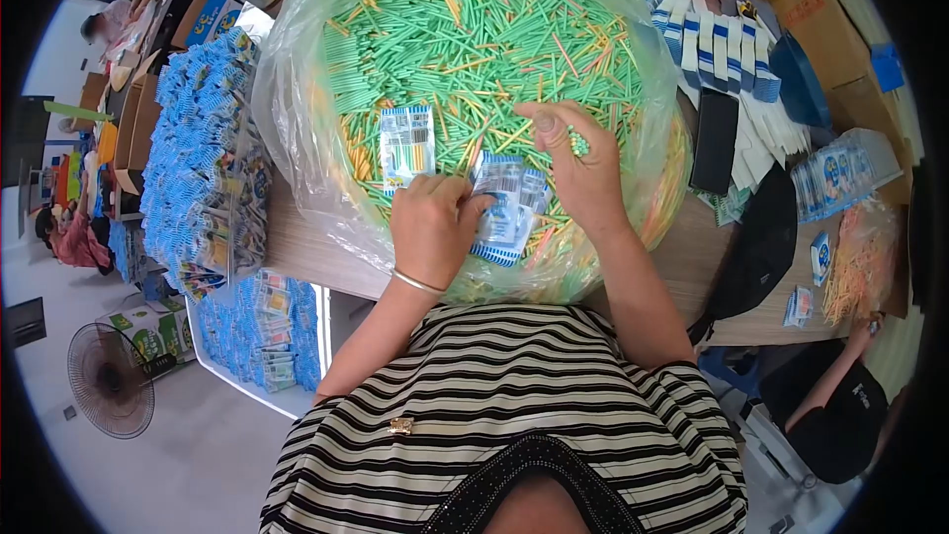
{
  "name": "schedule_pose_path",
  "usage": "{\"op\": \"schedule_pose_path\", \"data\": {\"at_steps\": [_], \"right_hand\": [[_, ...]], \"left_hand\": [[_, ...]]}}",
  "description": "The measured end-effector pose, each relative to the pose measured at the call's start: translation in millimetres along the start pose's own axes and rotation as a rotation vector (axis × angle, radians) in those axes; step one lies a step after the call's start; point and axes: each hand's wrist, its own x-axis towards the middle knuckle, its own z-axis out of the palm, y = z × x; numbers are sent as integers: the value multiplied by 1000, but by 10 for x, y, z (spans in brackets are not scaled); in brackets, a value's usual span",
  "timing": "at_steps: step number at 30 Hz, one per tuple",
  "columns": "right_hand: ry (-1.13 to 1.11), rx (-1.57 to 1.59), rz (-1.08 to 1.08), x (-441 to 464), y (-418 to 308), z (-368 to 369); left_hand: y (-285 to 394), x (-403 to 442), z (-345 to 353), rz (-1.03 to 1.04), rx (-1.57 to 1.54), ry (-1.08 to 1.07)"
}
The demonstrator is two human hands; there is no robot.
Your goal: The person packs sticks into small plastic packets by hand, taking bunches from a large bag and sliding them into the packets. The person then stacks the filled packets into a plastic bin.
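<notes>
A large clear plastic bag [297,109] lies open, heaped with thin green sticks [474,30], with some orange, yellow and pink ones among them. My left hand [431,229] is closed, its thumb and forefinger at the edge of the blue-and-white packets [506,203] that overlap on the heap. Just beyond its knuckles lies a single packet [407,143] with coloured sticks showing through its window. To the right, my right hand [585,173] is curled round a small bunch of green sticks [578,142], whose ends show in the palm; its forefinger points left.
On the left stands a tall stack of blue packets [203,158], with a bin of packets [262,326] below. At right are folded white-and-blue packets [727,49], a black phone-like object [714,141] and a black cap-like item [756,252]. Another person's arm [835,376] shows lower right.
</notes>
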Motion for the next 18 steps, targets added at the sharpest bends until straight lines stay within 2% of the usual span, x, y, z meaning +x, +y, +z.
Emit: {"op": "schedule_pose_path", "data": {"at_steps": [2, 3, 4, 6, 7, 10, 11, 14, 16, 18], "right_hand": [[43, -6, -10, 4, 23, -23], [64, -9, -14, 3, 21, -38], [64, -8, -14, -8, 12, -74], [-146, -42, 87, -24, -87, -182], [-250, -60, 136, -30, -113, -214], [-330, -185, 118, -94, 18, -221], [-371, -247, 108, -103, 36, -213], [-465, -342, 129, -103, -197, -224], [-509, -391, 135, -92, -282, -226], [-531, -343, 246, -66, -308, -236]], "left_hand": [[35, -23, -32, 120, 52, 176], [23, -33, -30, 120, 52, 175], [2, -49, -22, 29, -98, 153], [-47, -75, -1, -154, -398, 111], [-73, -77, 5, -154, -397, 113], [-142, -78, 20, -132, -687, 33], [-120, -59, 2, -132, -686, 35], [3, -6, -96, -291, -841, -133], [-59, -17, -95, -236, -744, -155], [-187, -44, -74, -128, -553, -200]]}}
